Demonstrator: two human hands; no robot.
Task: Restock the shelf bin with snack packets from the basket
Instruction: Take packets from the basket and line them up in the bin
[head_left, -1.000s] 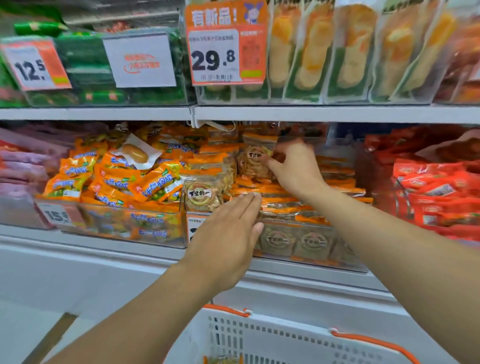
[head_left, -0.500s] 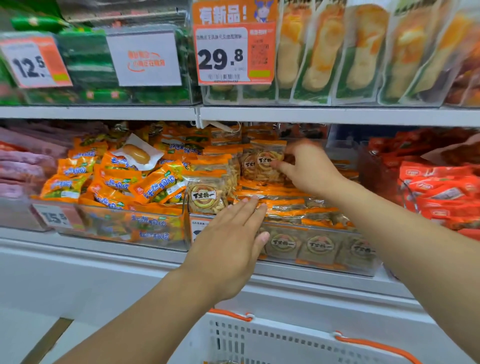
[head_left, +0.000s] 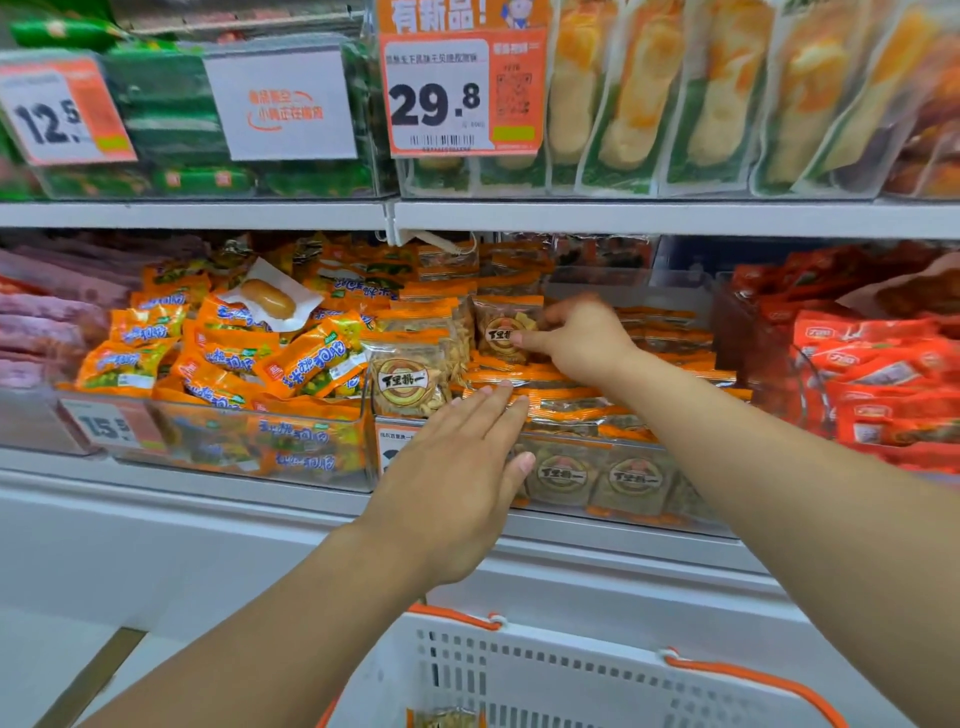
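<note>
Right hand (head_left: 582, 338) has stood its packet (head_left: 501, 332) upright beside orange packs (head_left: 311, 358).

Quick count: two hands in shot, left hand (head_left: 457, 488) and right hand (head_left: 582, 338). One white basket (head_left: 571, 675) with orange handles. Three readable price tags: 12.5 (head_left: 62, 111), 29.8 (head_left: 462, 91), 15.5 (head_left: 111, 426), plus one plain white sign (head_left: 283, 104). One sausage packet (head_left: 270, 300) on the orange pile. Snack packets (head_left: 410, 376) in the bin (head_left: 623, 519): too many to count.

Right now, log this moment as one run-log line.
right hand: pinches snack packet upright in shelf bin | left hand: flat, fingers on stacked packets | basket: below
</note>
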